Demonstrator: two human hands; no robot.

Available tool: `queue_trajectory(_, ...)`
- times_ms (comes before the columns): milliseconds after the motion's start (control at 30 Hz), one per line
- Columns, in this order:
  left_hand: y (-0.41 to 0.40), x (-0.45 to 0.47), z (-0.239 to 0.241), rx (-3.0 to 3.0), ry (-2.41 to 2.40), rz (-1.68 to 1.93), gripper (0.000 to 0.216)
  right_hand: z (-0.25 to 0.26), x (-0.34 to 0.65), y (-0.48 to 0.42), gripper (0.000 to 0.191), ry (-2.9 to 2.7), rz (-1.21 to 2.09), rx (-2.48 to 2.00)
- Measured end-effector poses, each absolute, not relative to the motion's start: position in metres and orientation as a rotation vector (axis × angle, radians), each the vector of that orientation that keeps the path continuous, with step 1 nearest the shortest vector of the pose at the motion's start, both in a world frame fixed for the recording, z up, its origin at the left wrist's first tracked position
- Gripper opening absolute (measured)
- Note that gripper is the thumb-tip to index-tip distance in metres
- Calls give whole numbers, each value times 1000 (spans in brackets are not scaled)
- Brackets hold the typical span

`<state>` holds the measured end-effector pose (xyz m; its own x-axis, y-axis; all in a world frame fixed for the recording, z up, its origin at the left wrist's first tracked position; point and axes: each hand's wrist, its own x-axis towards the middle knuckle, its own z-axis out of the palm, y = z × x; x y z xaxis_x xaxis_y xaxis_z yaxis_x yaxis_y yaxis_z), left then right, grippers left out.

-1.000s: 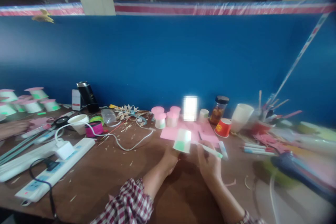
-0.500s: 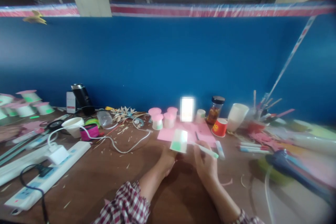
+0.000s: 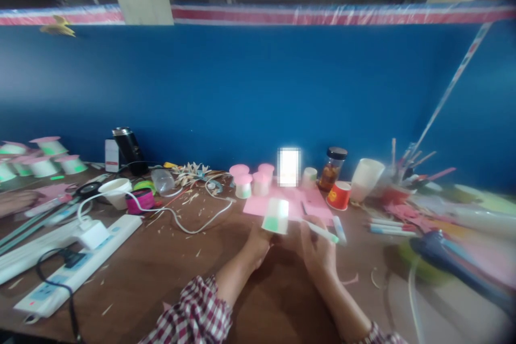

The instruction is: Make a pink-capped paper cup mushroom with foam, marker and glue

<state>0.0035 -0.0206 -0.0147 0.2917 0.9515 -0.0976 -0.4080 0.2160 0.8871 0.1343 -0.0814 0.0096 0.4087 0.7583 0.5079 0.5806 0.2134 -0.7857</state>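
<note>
My left hand (image 3: 257,244) is closed on a small white paper cup (image 3: 276,216) with a green patch on its side, held upside down just above the brown table (image 3: 161,274). My right hand (image 3: 318,250) grips a white marker with a green end (image 3: 320,230), its tip pointing left toward the cup. Pink paper sheets (image 3: 282,205) lie on the table right behind the cup. Three pink-topped cups (image 3: 252,178) stand behind the sheets.
Power strips (image 3: 76,266) and a white cable (image 3: 181,217) cover the left. A red cup (image 3: 338,195), a jar (image 3: 332,169), a white cup (image 3: 366,176) and loose markers (image 3: 389,226) sit to the right. Another person's hand (image 3: 14,201) rests at far left. A blue wall (image 3: 258,91) backs the table.
Both hands keep the same hold on the cup and the marker. Only the head view has shifted slightly.
</note>
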Motion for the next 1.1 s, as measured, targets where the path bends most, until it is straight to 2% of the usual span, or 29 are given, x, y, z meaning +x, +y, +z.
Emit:
queue_trajectory(433, -20, 6, -6, 743, 724, 1134, 34, 27, 121, -95, 16, -1176, 292, -1197)
queue_trajectory(900, -20, 4, -6, 802, 728, 1041, 42, 19, 118, -97, 15, -1303, 260, -1245)
queue_trajectory(1100, -18, 4, -10, 755, 766, 1015, 38, 20, 119, -98, 11, -1340, 256, -1204)
